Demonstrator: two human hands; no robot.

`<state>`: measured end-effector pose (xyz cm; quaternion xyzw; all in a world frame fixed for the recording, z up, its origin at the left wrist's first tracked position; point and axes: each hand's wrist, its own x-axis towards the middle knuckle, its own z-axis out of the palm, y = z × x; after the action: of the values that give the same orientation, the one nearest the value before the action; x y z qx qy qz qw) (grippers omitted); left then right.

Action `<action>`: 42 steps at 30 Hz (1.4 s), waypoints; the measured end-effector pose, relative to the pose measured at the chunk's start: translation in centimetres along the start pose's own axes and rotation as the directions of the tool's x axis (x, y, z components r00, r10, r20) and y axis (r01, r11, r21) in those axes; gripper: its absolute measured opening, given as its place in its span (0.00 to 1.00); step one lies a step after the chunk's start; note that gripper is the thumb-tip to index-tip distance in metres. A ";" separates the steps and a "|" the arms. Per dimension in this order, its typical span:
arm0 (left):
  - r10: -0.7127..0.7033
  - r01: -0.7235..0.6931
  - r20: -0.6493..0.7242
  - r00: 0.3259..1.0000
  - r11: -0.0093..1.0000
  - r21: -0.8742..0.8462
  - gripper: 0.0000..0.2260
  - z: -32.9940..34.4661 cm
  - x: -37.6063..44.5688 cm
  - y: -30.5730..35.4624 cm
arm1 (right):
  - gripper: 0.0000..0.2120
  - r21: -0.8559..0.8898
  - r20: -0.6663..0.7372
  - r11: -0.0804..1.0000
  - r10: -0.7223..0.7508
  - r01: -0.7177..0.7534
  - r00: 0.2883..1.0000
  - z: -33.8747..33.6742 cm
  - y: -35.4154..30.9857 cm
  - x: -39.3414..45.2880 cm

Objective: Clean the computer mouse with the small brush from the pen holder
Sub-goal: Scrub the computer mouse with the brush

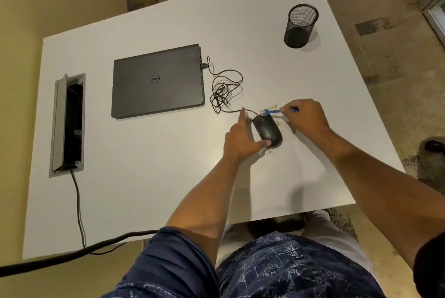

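A black wired computer mouse (267, 130) lies on the white table (168, 177). My left hand (239, 138) grips it from the left, thumb at its near end and forefinger along its far side. My right hand (304, 115) pinches a small blue brush (272, 112), whose bristles touch the front end of the mouse. Brown crumbs (273, 106) lie scattered around the mouse. The black mesh pen holder (299, 25) stands at the far right of the table, apart from both hands.
A shut dark laptop (157, 80) lies left of the mouse, with the tangled mouse cable (224, 93) plugged into its right side. A cable box (67, 124) is set into the table at far left. The table's front edge is near my lap.
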<state>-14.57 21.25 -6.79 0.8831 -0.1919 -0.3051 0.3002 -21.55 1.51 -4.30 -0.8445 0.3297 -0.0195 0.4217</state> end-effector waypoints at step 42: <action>0.003 0.001 -0.057 0.998 0.998 0.067 0.62 0.6 0.1 0.9 | 0.07 -0.075 0.208 0.987 -0.125 0.144 0.970 -2.1 0.6 2.6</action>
<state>-15.06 20.24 -6.63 0.9010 -0.1938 -0.2731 0.2759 -20.55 -1.72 -4.02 -0.8806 0.2275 0.0528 0.4123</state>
